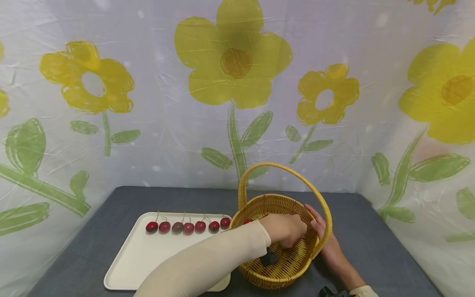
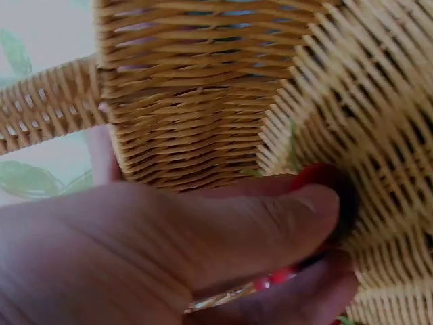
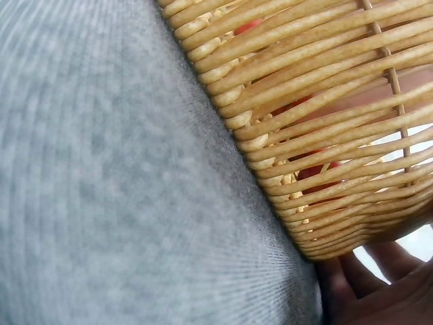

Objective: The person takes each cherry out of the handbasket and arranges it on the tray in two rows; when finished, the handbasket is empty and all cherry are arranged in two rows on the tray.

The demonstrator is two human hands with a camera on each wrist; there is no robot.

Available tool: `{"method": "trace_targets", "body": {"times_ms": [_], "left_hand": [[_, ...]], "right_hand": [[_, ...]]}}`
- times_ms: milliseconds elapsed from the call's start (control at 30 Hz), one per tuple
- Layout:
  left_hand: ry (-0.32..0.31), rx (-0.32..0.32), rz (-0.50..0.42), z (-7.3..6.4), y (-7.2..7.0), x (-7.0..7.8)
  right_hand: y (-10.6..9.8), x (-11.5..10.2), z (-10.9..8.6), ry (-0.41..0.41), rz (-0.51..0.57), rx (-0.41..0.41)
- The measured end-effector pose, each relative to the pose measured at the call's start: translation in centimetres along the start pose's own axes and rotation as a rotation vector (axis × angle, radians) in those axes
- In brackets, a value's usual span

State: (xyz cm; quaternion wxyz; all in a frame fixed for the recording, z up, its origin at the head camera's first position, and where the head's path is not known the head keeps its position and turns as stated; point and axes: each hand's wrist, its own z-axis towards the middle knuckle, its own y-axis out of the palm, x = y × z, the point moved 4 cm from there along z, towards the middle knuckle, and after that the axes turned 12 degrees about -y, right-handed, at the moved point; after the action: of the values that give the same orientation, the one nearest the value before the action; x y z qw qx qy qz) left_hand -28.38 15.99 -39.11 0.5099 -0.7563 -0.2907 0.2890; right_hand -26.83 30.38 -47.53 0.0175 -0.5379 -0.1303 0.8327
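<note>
My left hand (image 1: 288,231) reaches down into a yellow wicker basket (image 1: 259,278). Between thumb and fingers it pinches a dark red cherry (image 2: 328,193), close to the woven inside of the basket. More red (image 2: 274,279) shows under the thumb, partly hidden by the fingers. In the head view, a cherry (image 1: 248,221) peeks out inside the basket behind the left forearm. My right hand (image 1: 330,247) holds the basket's right side, its fingers along the outer wall below the handle (image 1: 282,166). Through the weave, the right wrist view shows red cherries (image 3: 321,175).
Left of the basket lies a white tray (image 1: 130,264) with several stemmed cherries (image 1: 188,228) in a row along its far edge. The left sleeve (image 1: 208,262) crosses over the tray's right side. A dark grey cloth (image 1: 178,196) covers the table; a flowered curtain hangs behind.
</note>
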Motion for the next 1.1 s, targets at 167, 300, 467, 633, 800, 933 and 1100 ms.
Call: {"method": "trace_targets", "body": {"times_ms": [167, 300, 467, 633, 800, 933, 1100], "left_hand": [[0.056, -0.027, -0.027, -0.3, 0.2, -0.5], [0.133, 0.01, -0.104, -2.2, -0.8, -1.8], [0.276, 0.136, -0.253, -6.3, -2.1, -4.0], [0.359, 0.259, -0.531, -11.0, -1.3, -5.9], [0.422, 0.146, -1.098, -15.8, 1.6, -7.0], [0.424, 0.089, -1.365, -18.9, 3.8, -7.8], [0.357, 0.094, -1.542, -21.8, 6.6, -8.9]], "right_hand": [[0.0, 0.3, 0.0, 0.017, -0.006, -0.006], [0.1, 0.3, 0.1, 0.042, -0.011, 0.0], [0.3, 0.0, 0.1, 0.033, 0.0, 0.011], [0.2, -0.3, -0.1, 0.013, -0.046, 0.037], [0.0, -0.1, -0.2, 0.031, -0.046, 0.031], [0.0, -0.2, 0.0, 0.041, -0.04, 0.036], [0.3, -0.2, 0.2, 0.057, -0.022, 0.03]]}}
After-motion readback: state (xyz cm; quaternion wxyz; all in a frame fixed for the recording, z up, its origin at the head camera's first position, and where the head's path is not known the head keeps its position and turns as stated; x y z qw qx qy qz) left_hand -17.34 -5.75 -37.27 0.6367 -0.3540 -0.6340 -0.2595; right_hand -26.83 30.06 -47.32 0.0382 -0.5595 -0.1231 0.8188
